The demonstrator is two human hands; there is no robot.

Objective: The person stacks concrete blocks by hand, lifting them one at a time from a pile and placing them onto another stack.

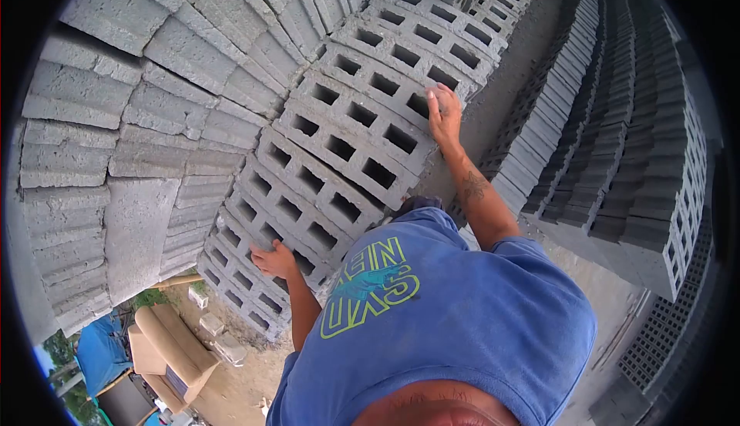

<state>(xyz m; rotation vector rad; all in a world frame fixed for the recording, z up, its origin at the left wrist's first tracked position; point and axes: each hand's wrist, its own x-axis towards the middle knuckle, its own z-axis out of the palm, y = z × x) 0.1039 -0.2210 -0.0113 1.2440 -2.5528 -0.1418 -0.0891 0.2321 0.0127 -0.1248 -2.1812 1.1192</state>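
Observation:
A long row of grey hollow concrete blocks (361,142) stands in front of me, packed side by side with their rectangular holes facing up. My left hand (275,259) rests on a block near the lower-left end, its fingers apart beside one of the holes. Farther up the row, my right hand (445,112) touches the right end of another block, with bent fingers and the thumb apart. Neither hand lifts a block. Some fingertips are hard to make out against the holes.
Stacked concrete blocks (142,110) form a wall along the left. More block rows (617,125) stand at the right, across a narrow strip of ground (509,83). A beige sofa (171,353), a blue tarp (104,355) and block pieces (229,349) are at lower left.

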